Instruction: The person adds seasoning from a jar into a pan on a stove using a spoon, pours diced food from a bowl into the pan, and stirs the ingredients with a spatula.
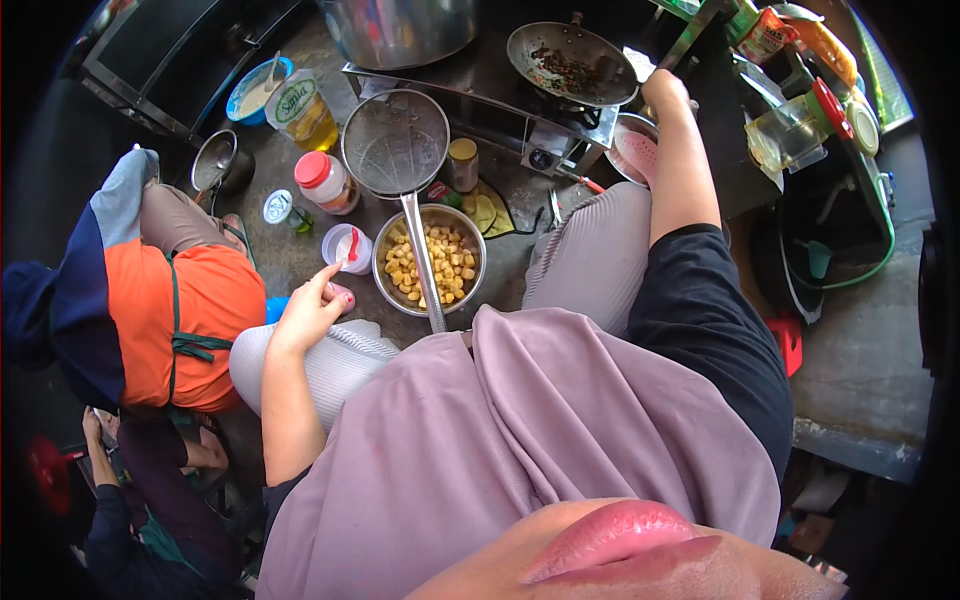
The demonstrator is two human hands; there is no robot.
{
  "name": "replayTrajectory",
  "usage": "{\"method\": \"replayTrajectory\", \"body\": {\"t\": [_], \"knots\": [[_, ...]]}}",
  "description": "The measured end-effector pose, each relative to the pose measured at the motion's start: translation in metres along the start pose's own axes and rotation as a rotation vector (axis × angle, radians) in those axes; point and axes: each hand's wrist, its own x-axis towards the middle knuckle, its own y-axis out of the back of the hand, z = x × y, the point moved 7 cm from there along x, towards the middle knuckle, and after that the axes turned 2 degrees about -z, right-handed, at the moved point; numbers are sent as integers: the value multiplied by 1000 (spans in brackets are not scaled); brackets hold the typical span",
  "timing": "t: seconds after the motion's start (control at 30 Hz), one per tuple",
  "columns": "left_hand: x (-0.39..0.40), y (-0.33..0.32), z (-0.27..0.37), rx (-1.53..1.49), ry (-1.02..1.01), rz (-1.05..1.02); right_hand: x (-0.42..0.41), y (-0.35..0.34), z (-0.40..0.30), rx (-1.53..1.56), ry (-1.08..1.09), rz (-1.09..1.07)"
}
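Observation:
My left hand (311, 309) hangs over my knee with its fingers apart, beside a small plastic tub (347, 249) of white powder with a red spoon. My right hand (666, 91) is at the right side of a wok (573, 63) on the stove; whether it grips anything is hidden. Dark bits with red and green pieces lie in the wok. In front of me, a steel bowl (480, 279) holds yellowish cubes (442, 262). A long-handled wire strainer (395, 142) rests with its handle across that bowl. A pink perforated ladle (636, 154) lies in a basin below my right forearm.
A large metal pot (401, 30) stands left of the wok. On the floor are a red-lidded jar (325, 182), an oil pouch (302, 112), a blue bowl of batter (259, 91), a saucepan (223, 163) and tongs (555, 206). Two other people are at the left.

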Motion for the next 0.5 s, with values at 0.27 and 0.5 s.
{"method": "replayTrajectory", "body": {"t": [0.27, 0.5], "knots": [[0, -4, 6, -12, 15, -35, 19, -14, -9, -34, 394, -8], [5, -10, -1, 12, 11, -66, 61, -49, 30, -271, 181, -63]]}}
